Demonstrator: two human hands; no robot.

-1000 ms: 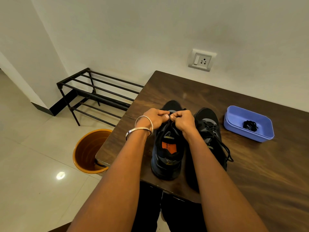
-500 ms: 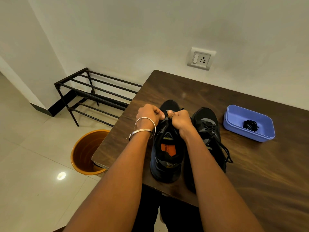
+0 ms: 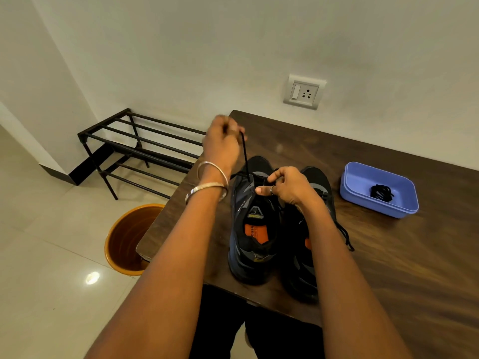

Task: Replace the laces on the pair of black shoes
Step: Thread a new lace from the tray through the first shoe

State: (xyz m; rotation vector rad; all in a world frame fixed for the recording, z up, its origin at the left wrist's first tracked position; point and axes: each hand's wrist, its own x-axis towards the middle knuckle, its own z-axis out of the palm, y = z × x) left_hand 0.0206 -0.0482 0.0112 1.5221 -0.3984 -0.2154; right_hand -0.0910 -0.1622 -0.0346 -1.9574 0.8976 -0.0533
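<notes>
Two black shoes stand side by side at the near edge of the dark wooden table (image 3: 388, 255). The left shoe (image 3: 252, 229) has an orange insole patch and an open tongue. My left hand (image 3: 221, 143) is raised above and behind it, pinching a black lace (image 3: 245, 159) that runs taut down to the shoe's front eyelets. My right hand (image 3: 282, 187) rests over the same shoe's eyelets and pinches the lace there. The right shoe (image 3: 318, 193) is laced, its lace ends trailing to the right; my right forearm hides much of it.
A blue plastic tray (image 3: 350, 187) with a coiled black lace (image 3: 381, 193) sits at the right of the table. An orange bin (image 3: 124, 237) stands on the tiled floor by the table's left corner. A black metal rack (image 3: 129, 146) lines the wall; a wall socket (image 3: 304, 92) above.
My left hand has lifted up and away from the shoe, drawing the lace out taut. My right hand stayed at the eyelets. Before, both hands were together at the shoe's front.
</notes>
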